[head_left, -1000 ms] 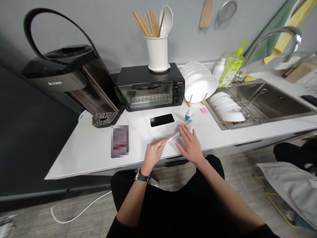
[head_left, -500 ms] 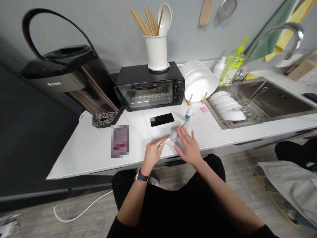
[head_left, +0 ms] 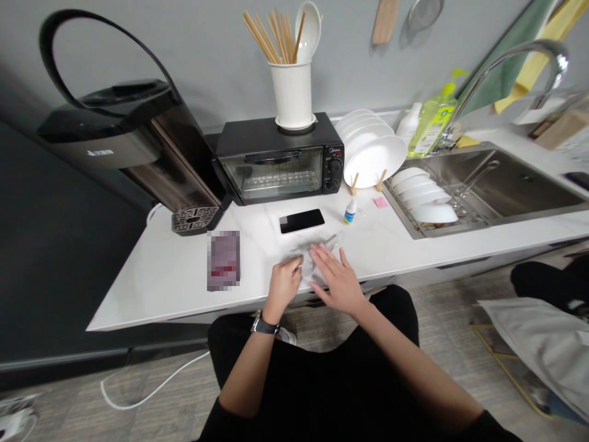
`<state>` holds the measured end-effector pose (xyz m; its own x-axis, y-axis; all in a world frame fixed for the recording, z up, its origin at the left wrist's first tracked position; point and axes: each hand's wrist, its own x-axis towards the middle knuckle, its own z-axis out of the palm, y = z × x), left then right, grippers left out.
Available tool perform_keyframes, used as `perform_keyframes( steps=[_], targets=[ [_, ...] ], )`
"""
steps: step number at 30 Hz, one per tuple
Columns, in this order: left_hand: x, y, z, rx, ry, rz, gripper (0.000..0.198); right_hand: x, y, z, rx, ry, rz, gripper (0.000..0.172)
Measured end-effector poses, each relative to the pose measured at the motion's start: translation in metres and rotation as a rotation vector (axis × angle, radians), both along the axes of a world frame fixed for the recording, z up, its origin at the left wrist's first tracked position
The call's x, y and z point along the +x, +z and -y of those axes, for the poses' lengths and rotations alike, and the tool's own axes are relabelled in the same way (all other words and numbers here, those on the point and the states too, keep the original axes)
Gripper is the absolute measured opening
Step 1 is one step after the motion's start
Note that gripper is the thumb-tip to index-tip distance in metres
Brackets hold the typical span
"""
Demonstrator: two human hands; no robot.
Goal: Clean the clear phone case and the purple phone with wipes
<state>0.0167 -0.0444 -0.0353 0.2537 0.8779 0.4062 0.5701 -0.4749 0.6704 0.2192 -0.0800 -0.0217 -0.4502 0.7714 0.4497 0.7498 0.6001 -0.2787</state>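
Observation:
A crinkled piece of clear plastic film [head_left: 335, 240] lies on the counter near its front edge, partly covered by my hands. My left hand [head_left: 284, 283] is closed in a pinch on the film's left end. Flat over its middle rests my right hand [head_left: 338, 279], fingers stretched out and thumb apart. Whether anything is inside the film I cannot make out. Just behind are a black-screened phone [head_left: 302, 221] lying flat and a small white dropper bottle [head_left: 350, 212] with a blue and yellow label, standing upright. A pixelated purplish packet [head_left: 223, 261] lies to the left.
A black toaster oven [head_left: 276, 141] stands behind, carrying a white holder [head_left: 293, 92] of chopsticks. At left is a tall water dispenser [head_left: 138, 141]. Racked plates [head_left: 375, 161], a pink note [head_left: 380, 202] and a sink [head_left: 515, 184] with bowls [head_left: 432, 213] are on the right.
My right hand has slid left and toward me across the film. The film has turned and bunched between my hands; my left hand keeps its pinch in nearly the same place.

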Motion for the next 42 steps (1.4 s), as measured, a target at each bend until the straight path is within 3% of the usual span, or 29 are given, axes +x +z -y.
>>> perform_keyframes(
  steps=[3, 5, 11, 13, 19, 21, 23, 27, 29, 32, 36, 38, 42],
  targets=[
    [0.005, 0.003, 0.0, -0.014, -0.047, 0.046, 0.027, 0.027, 0.003, -0.014, 0.018, -0.175, -0.059, 0.077],
    [0.006, 0.003, 0.0, -0.014, -0.066, 0.057, 0.028, 0.027, 0.004, -0.014, 0.023, -0.209, -0.085, 0.077],
    [0.0, 0.002, 0.0, 0.033, -0.008, -0.037, 0.027, -0.028, -0.001, 0.016, -0.014, 0.111, -0.002, 0.081],
    [-0.001, 0.002, 0.0, 0.027, -0.009, -0.051, 0.029, -0.03, -0.001, 0.017, -0.007, 0.129, 0.017, 0.079],
    [0.004, 0.001, 0.0, -0.033, -0.043, 0.053, 0.027, 0.028, 0.002, -0.013, 0.024, -0.169, -0.06, 0.075],
    [0.005, 0.001, 0.0, -0.033, -0.053, 0.071, 0.029, 0.032, 0.001, -0.015, 0.029, -0.218, -0.085, 0.076],
    [0.005, 0.001, 0.0, -0.019, -0.04, 0.048, 0.028, 0.018, -0.001, -0.008, 0.02, -0.175, -0.081, 0.078],
    [-0.001, 0.001, -0.001, 0.02, 0.001, -0.04, 0.028, -0.031, -0.006, 0.019, -0.011, 0.067, -0.01, 0.079],
    [-0.003, 0.002, -0.001, 0.021, 0.004, -0.063, 0.03, -0.04, -0.006, 0.023, -0.012, 0.106, 0.015, 0.077],
    [-0.002, 0.003, 0.0, 0.001, -0.016, -0.033, 0.028, -0.021, -0.006, 0.012, -0.001, 0.011, 0.005, 0.077],
    [0.004, 0.005, 0.0, -0.039, -0.066, 0.071, 0.028, 0.02, -0.001, -0.011, 0.031, -0.217, -0.075, 0.076],
    [0.005, 0.005, 0.0, -0.043, -0.071, 0.086, 0.029, 0.022, 0.001, -0.011, 0.042, -0.245, -0.088, 0.075],
    [0.001, 0.005, 0.001, 0.001, -0.051, 0.027, 0.029, -0.013, -0.002, 0.01, 0.014, -0.027, -0.008, 0.078]
  ],
)
